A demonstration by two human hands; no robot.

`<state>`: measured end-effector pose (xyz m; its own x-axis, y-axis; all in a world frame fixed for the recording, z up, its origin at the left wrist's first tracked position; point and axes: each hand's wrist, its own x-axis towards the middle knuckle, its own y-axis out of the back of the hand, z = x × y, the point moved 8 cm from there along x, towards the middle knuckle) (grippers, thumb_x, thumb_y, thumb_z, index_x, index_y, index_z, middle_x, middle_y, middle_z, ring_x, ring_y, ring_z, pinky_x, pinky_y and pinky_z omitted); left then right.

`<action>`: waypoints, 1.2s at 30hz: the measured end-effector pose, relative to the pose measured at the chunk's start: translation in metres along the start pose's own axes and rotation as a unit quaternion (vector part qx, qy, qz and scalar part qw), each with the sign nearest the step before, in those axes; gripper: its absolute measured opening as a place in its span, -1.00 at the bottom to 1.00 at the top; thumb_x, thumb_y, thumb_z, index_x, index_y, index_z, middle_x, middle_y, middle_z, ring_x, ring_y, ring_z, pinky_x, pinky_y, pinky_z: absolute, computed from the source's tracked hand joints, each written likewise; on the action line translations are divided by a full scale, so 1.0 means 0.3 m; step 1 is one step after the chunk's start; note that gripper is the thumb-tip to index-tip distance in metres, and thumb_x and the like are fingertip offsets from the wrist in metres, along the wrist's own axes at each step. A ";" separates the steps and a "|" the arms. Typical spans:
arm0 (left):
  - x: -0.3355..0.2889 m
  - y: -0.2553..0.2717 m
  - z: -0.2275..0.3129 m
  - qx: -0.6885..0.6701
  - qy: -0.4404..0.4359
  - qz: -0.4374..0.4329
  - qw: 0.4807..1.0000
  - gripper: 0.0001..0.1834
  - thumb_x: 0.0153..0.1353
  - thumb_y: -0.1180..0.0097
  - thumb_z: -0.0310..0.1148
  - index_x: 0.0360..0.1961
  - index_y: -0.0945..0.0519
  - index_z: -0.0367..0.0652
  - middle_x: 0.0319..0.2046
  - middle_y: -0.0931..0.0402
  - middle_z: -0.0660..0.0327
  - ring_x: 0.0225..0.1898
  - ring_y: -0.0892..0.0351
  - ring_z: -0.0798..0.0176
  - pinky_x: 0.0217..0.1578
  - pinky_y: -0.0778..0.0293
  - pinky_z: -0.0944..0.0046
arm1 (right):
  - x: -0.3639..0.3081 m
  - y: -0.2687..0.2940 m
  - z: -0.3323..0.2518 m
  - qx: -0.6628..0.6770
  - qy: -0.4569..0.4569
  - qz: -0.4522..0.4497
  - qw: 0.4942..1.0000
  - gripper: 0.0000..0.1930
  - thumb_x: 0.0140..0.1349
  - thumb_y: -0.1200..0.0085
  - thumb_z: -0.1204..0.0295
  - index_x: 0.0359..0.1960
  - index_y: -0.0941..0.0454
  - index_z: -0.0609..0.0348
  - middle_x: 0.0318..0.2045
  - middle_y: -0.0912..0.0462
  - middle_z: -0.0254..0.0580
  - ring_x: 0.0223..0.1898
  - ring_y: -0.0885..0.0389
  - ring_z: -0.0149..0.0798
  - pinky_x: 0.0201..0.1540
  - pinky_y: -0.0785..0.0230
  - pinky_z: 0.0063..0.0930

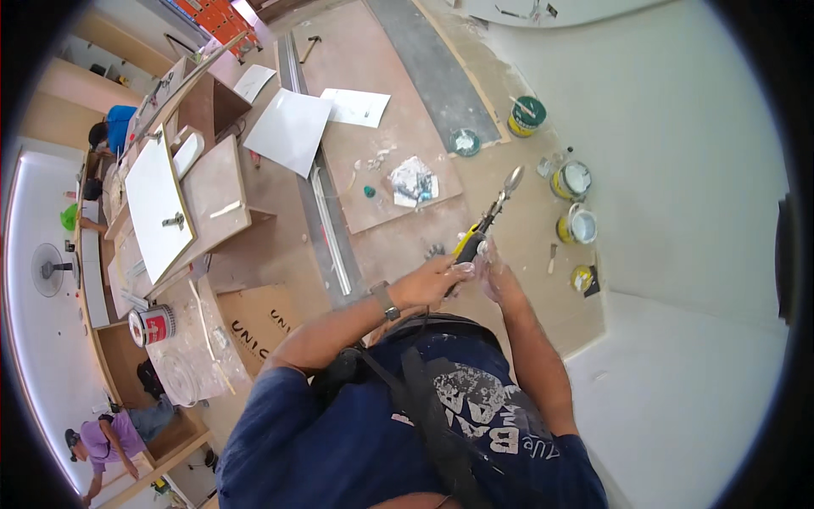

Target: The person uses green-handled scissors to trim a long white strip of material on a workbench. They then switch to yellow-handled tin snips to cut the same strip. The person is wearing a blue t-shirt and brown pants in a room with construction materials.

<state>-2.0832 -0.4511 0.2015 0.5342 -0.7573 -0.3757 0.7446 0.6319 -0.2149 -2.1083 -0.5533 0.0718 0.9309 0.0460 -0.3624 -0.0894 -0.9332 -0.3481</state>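
The left hand [431,282] partly hides the grip of a yellow-and-black tool [465,247]. The upper edge cuts off a white curved panel [585,10]; the lower edge crops the navy shirt [339,441]. Far left, a person in blue [121,127] is partly hidden; nearby objects [98,69] are too small to identify.

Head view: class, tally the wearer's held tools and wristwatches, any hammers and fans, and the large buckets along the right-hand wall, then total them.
Held tool: 1
Wristwatch: 1
Hammer: 1
Fan: 1
Large buckets: 3
Total: 7

Lettering [504,439] on shirt [339,433] and cardboard [254,305]
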 end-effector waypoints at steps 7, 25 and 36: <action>0.304 0.170 0.315 0.076 -0.013 0.095 0.992 -0.65 0.19 0.20 -0.16 -0.54 -0.37 -0.24 -0.72 -0.29 0.28 -0.68 -0.24 0.40 -0.65 -0.21 0.34 | 0.335 -0.064 -0.464 0.172 -0.036 0.011 0.984 -0.63 0.14 0.17 0.13 -0.17 -0.32 0.15 -0.32 -0.48 -0.19 -0.31 -0.46 -0.30 -0.24 -0.34 -0.42; 1.051 0.647 0.684 0.280 -0.061 0.213 0.934 -0.63 0.20 0.24 -0.14 -0.43 -0.40 -0.28 -0.60 -0.40 0.19 -0.54 -0.37 0.34 -0.49 -0.32 0.29 | 1.229 0.137 -0.925 0.072 -0.094 -0.095 0.988 -0.64 -0.05 -0.03 0.25 -0.21 -0.37 0.14 -0.39 -0.45 -0.30 -0.34 -0.43 -0.38 -0.27 -0.29 -0.50; 1.407 1.261 0.893 -0.048 -0.096 0.341 0.934 -0.67 0.19 0.17 -0.20 -0.21 -0.43 -0.26 -0.37 -0.40 0.25 -0.34 -0.35 0.44 -0.29 -0.27 0.43 | 1.709 0.111 -1.281 -0.040 -0.174 -0.287 0.941 -0.52 -0.08 0.05 0.31 -0.11 -0.28 0.37 -0.26 -0.49 -0.05 -0.23 -0.49 -0.24 -0.13 -0.32 -0.43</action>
<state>-1.4688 -0.5759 0.2032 0.9400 -0.1824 -0.2882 0.1700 0.9831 -0.0677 -1.4980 -0.6979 0.2066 0.6432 0.6524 -0.4008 0.4334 -0.7417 -0.5118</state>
